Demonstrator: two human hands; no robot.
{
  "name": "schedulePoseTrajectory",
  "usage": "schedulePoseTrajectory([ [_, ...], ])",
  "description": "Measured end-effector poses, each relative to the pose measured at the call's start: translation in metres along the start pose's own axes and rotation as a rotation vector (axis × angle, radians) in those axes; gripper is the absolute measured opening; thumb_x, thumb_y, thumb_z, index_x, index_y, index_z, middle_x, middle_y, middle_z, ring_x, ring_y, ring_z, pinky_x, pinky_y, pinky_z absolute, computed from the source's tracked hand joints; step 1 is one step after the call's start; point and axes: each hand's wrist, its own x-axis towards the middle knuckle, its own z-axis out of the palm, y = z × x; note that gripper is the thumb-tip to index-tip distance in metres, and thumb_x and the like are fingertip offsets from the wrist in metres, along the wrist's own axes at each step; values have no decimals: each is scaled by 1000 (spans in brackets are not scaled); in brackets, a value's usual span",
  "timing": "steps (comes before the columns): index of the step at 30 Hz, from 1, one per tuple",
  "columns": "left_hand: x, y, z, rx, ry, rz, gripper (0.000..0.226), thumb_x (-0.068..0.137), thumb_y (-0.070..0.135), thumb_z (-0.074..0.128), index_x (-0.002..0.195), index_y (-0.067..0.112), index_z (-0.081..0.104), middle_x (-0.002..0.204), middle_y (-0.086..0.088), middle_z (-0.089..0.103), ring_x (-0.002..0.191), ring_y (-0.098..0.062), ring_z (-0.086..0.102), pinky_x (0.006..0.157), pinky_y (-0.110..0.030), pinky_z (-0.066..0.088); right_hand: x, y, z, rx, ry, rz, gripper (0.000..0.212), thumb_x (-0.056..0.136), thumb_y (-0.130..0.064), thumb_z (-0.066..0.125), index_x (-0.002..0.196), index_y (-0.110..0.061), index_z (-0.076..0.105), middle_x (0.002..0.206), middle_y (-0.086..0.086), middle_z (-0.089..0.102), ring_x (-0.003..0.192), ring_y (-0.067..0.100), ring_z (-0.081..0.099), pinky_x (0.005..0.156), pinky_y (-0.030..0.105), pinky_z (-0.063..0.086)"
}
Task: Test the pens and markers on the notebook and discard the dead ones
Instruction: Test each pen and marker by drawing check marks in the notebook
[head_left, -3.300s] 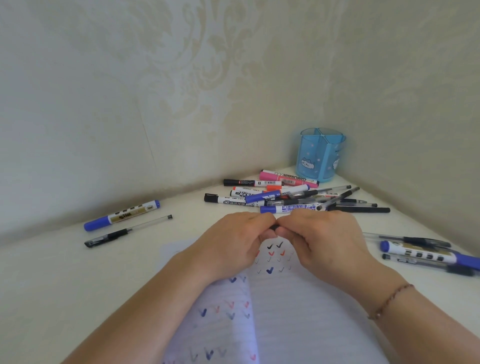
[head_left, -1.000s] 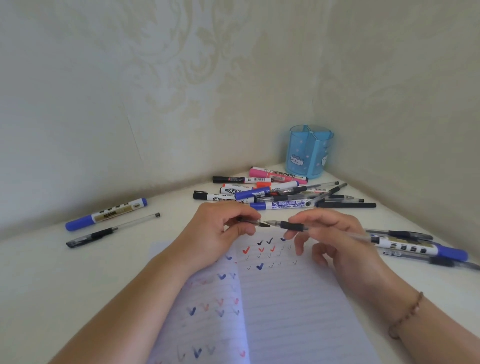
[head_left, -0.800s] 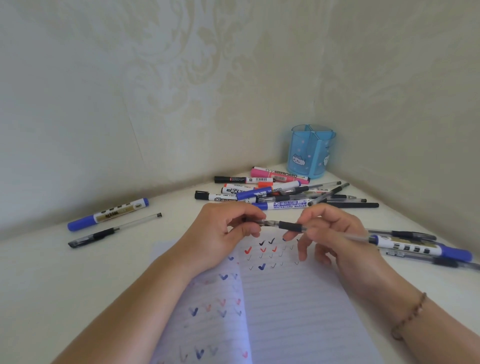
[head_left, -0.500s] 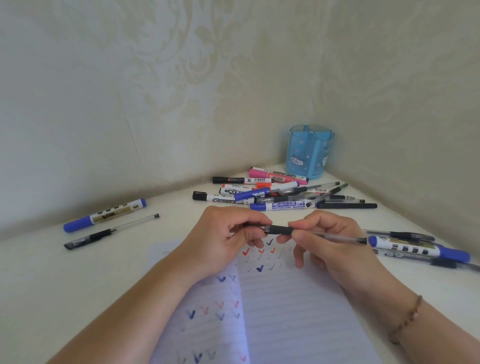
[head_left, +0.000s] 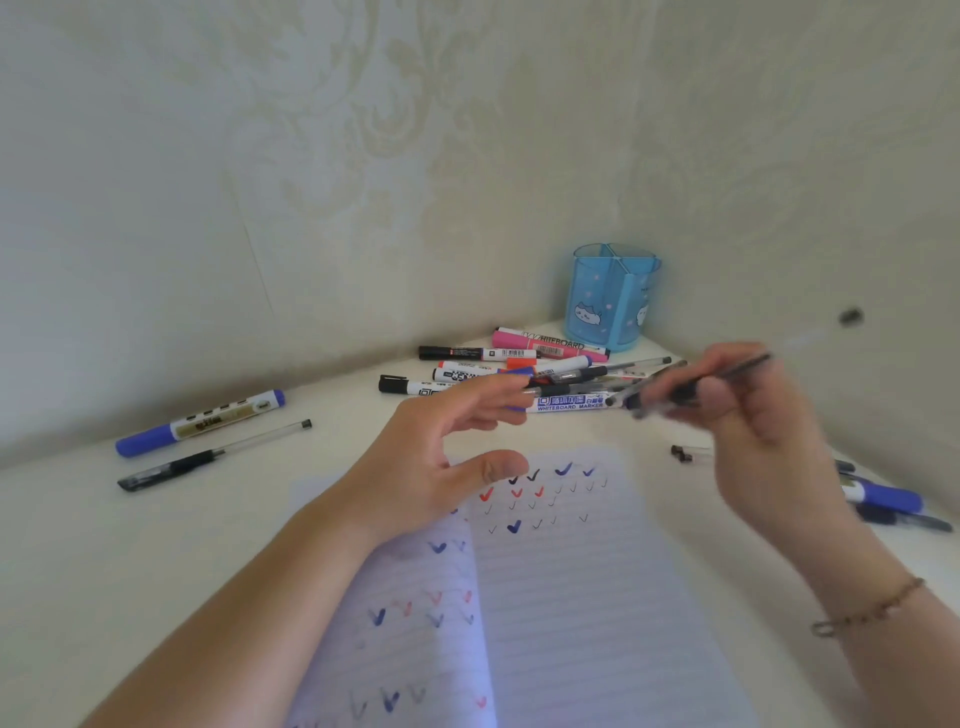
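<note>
An open lined notebook (head_left: 571, 597) lies in front of me with rows of blue, red and black check marks. My right hand (head_left: 748, 415) is raised at the right and grips a thin black gel pen (head_left: 696, 387), blurred by motion. My left hand (head_left: 441, 467) hovers over the notebook's top left with fingers relaxed and spread, holding nothing. A pile of pens and markers (head_left: 519, 374) lies beyond the notebook.
A blue pen holder (head_left: 613, 296) stands in the corner. A blue marker (head_left: 202, 423) and a black gel pen (head_left: 208, 460) lie at the left. More pens and a blue marker (head_left: 883, 501) lie at the right, behind my right hand. A small pen end (head_left: 685, 454) lies by the notebook.
My hands, which met at the pen's tip, have separated. My left hand let go and opened. My right hand swung the pen up and to the right.
</note>
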Motion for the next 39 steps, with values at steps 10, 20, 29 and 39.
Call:
schedulePoseTrajectory([
  [10, 0, -9, -4, 51, 27, -35, 39, 83, 43, 68, 119, 29, 63, 110, 15, 70, 106, -12, 66, 95, -31, 51, 29, 32, -87, -933, -320, 284, 34, 85, -11, 69, 70, -39, 58, 79, -6, 70, 67, 3, 57, 60, 17, 39],
  [20, 1, -11, -5, 85, 51, -40, 30, 83, 44, 64, 106, 25, 70, 102, 14, 71, 100, -13, 68, 90, -22, 51, 47, 36, -84, -974, -393, 190, 9, 89, -16, 66, 87, -21, 74, 77, -11, 64, 67, -2, 54, 61, 7, 35],
  [29, 0, -13, -7, 117, 60, -44, 28, 83, 43, 64, 102, 23, 72, 99, 16, 71, 96, -13, 68, 88, -22, 51, 78, 75, -67, -1158, -477, 213, 10, 83, -21, 70, 91, -25, 68, 98, 2, 65, 82, 19, 55, 80, 31, 49],
  [39, 1, -13, -7, 205, 86, 23, 18, 89, 30, 68, 106, 26, 71, 99, 16, 70, 99, -11, 65, 88, -25, 51, 65, 41, -71, -1358, -408, 1, 5, 92, -28, 54, 92, -33, 55, 97, -10, 61, 93, 16, 51, 72, 33, 46],
])
